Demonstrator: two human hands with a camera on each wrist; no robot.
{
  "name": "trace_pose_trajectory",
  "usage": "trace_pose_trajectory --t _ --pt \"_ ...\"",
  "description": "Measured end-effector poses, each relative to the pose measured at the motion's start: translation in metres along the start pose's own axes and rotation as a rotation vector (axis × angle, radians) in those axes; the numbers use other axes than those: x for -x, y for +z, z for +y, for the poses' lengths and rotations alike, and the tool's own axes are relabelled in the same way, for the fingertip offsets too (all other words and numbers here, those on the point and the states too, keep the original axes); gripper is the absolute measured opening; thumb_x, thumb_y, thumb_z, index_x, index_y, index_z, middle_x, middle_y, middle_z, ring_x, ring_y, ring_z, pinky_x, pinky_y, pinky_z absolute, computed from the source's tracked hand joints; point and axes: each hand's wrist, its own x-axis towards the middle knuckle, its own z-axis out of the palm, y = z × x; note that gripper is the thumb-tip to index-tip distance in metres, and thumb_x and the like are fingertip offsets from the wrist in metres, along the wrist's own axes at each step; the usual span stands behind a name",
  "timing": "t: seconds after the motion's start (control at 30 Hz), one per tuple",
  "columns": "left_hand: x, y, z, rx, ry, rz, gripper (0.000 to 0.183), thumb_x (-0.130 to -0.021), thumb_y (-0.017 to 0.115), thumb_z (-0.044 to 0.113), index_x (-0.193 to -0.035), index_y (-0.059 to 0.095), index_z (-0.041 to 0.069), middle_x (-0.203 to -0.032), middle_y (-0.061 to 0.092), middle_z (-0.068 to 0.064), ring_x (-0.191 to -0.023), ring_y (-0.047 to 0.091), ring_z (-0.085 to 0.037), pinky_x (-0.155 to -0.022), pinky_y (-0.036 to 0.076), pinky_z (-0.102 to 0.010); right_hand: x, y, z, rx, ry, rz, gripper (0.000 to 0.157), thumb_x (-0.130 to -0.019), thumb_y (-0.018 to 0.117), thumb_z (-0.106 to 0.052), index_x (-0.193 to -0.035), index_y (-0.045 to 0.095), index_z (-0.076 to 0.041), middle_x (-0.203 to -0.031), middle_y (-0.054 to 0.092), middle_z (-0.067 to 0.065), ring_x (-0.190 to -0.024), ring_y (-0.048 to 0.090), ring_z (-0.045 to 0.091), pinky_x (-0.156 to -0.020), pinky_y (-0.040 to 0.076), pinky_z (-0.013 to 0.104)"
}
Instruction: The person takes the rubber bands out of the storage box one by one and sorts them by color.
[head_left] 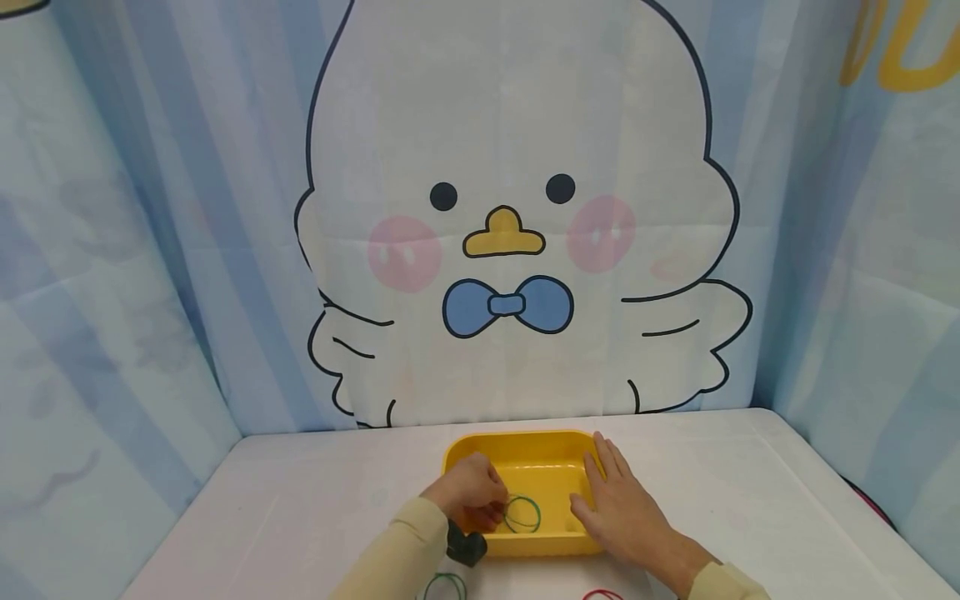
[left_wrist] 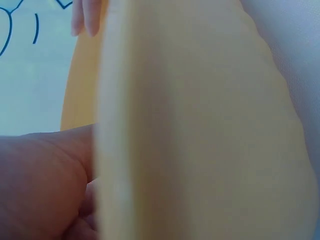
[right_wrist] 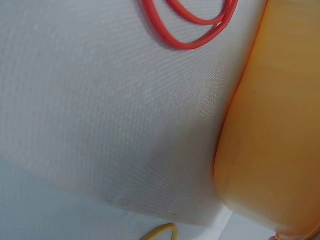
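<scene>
A yellow tray (head_left: 543,546) stands on the white table. My left hand (head_left: 474,490) reaches over its left side, fingers bent down inside. Right at those fingertips lies a green rubber band (head_left: 538,515) on the tray's floor; I cannot tell whether the fingers pinch it. My right hand (head_left: 626,517) rests along the tray's right rim with its fingers straight and spread. In the left wrist view, the tray's wall (left_wrist: 215,120) hides most of the left fingers. The right wrist view shows the tray's outer side (right_wrist: 275,125).
In front of the tray lie another green rubber band (head_left: 445,585) and a red rubber band (head_left: 602,594). A yellow rubber band (right_wrist: 162,231) shows in the right wrist view. A black wrist device (head_left: 467,546) sits at the left cuff. Printed curtains (head_left: 502,367) enclose the table's back and sides.
</scene>
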Motion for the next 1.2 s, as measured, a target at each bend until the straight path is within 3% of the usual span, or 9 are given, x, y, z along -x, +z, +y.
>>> trace_pose_trajectory --t 0.27,0.73,1.2 --pt "-0.003 0.0 -0.003 0.033 0.021 0.004 0.01 -0.09 0.071 0.008 -0.084 0.072 0.0 -0.068 0.07 -0.011 -0.055 0.069 -0.018 -0.057 0.06 -0.028 -0.002 0.001 0.001 0.004 -0.008 0.012 0.067 -0.097 0.049 -0.036 -0.146 0.039 0.01 -0.164 0.014 0.025 -0.15 0.019 0.045 -0.121 0.023 0.059" --pt "-0.008 -0.007 -0.005 0.193 0.029 -0.038 0.011 -0.091 0.069 0.008 -0.093 0.074 -0.002 -0.074 0.072 -0.01 -0.065 0.073 -0.019 -0.061 0.061 -0.027 -0.002 0.002 0.001 0.017 -0.004 0.02 0.067 -0.098 0.049 -0.037 -0.146 0.039 0.009 -0.164 0.014 0.025 -0.15 0.018 0.044 -0.121 0.024 0.059" --pt "0.004 -0.03 -0.004 0.275 0.086 -0.132 0.02 -0.093 0.069 0.013 -0.108 0.071 0.0 -0.091 0.073 -0.012 -0.074 0.074 -0.02 -0.069 0.062 -0.028 0.0 0.0 -0.001 0.014 -0.007 0.019 0.065 -0.098 0.05 -0.036 -0.144 0.042 0.009 -0.163 0.015 0.026 -0.149 0.02 0.045 -0.12 0.026 0.059"
